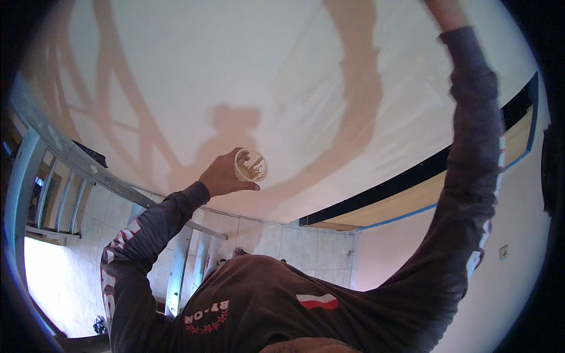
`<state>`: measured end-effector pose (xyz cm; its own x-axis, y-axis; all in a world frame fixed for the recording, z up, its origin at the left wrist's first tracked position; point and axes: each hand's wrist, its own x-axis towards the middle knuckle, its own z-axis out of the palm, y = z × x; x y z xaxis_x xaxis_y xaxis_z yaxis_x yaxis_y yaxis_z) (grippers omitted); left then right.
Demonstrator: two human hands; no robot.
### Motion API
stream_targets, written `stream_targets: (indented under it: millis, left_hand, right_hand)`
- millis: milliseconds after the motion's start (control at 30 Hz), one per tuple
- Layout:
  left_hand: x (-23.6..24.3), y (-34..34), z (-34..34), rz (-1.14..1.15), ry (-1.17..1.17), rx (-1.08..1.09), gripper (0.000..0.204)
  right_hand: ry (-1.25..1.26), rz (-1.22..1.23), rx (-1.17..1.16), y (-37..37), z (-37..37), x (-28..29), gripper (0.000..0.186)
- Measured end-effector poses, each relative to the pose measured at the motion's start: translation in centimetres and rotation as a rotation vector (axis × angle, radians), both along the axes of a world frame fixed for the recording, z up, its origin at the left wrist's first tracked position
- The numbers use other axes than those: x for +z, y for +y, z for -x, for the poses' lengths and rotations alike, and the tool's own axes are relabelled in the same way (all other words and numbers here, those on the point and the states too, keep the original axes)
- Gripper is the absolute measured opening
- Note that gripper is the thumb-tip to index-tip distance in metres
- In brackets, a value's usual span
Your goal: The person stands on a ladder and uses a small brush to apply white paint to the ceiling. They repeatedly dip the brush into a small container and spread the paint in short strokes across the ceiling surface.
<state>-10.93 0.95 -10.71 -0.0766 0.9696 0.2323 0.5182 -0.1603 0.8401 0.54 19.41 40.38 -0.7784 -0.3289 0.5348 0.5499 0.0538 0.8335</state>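
Observation:
My left hand (221, 175) is wrapped round a small see-through plastic cup (251, 166), held out in front of the pale wall (282, 76). The cup's mouth faces me, and some beige, paste-like stuff clings to its inside. Far up at the upper right, my right arm (479, 117) stretches along the wall. Only the wrist end of my right hand (447, 13) shows at the upper edge; its fingers and anything in them lie outside the picture.
A metal ladder (32, 170) stands at the left, and metal bars (179, 265) rise beside my body. Below lies a tiled floor (300, 244). A black-edged opening with a wooden inner face (400, 203) runs along the right. A socket (503, 252) sits on the side wall.

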Motion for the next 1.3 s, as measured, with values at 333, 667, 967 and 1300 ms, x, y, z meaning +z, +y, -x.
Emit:
stream_targets:
  millis: [333,667,967,1300]
  left_hand:
    - [0.7,-0.7,-0.3,-0.005,0.028,0.025,0.087]
    - [0.4,-0.7,-0.5,0.057,0.001,-0.030,0.096]
    - [0.5,-0.6,-0.6,0.052,0.008,-0.032,0.096]
    - [0.9,-0.5,-0.6,0.073,0.037,-0.024,0.106]
  right_hand:
    - [-0.475,0.912,0.231,-6.0,-3.9,-35.0,0.041]
    - [-0.223,1.585,0.342,-0.5,-8.7,-43.7,0.025]
    - [-0.002,1.269,0.375,-0.4,-12.3,-25.6,0.022]
    - [0.239,0.516,0.541,1.5,-14.3,-16.2,0.024]
